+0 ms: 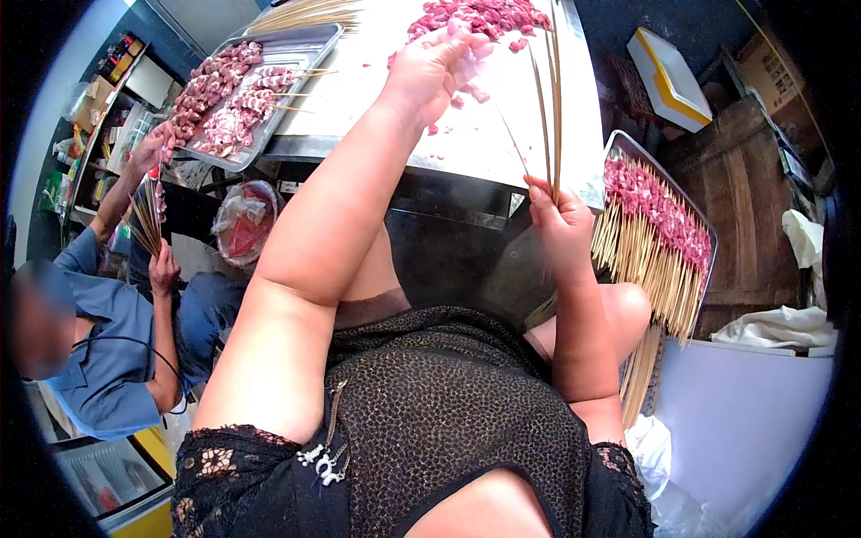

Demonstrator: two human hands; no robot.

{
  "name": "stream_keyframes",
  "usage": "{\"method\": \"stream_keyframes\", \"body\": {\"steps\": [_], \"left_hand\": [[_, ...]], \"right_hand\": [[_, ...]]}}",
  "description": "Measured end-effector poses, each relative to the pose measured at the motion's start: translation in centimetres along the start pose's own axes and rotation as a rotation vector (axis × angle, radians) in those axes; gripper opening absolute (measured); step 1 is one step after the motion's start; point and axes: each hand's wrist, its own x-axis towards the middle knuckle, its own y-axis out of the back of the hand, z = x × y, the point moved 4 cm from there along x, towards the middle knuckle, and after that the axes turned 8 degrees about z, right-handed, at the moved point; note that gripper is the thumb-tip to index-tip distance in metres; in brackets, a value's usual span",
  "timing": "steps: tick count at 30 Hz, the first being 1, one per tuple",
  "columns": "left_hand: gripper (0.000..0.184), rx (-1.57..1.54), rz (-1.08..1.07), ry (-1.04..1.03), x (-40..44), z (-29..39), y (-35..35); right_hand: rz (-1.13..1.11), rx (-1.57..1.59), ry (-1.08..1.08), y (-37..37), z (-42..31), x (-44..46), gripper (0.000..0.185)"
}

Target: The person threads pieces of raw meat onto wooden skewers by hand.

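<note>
Several long bamboo skewers stand upright in my right hand, which is closed around their lower ends. One thinner skewer leans out to the left from its fingertips. My left hand is over the white table, beside the pile of raw red meat pieces. Its fingers are bent, but glare and blur hide whether they hold anything. A few loose meat pieces lie just below that hand.
A metal tray of meat and skewers stands at the table's left. Another tray, full of skewered meat, is at the right. A co-worker at the left holds skewers. A bucket and a foam box are nearby.
</note>
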Motion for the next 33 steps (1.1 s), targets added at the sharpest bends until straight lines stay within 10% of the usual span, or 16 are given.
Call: {"method": "stream_keyframes", "body": {"steps": [33], "left_hand": [[0.020, -0.013, 0.054, -0.054, 0.4, -0.3, 0.7]], "right_hand": [[-0.002, 0.051, 0.020, -1.0, 0.9, 0.0, 0.019]]}}
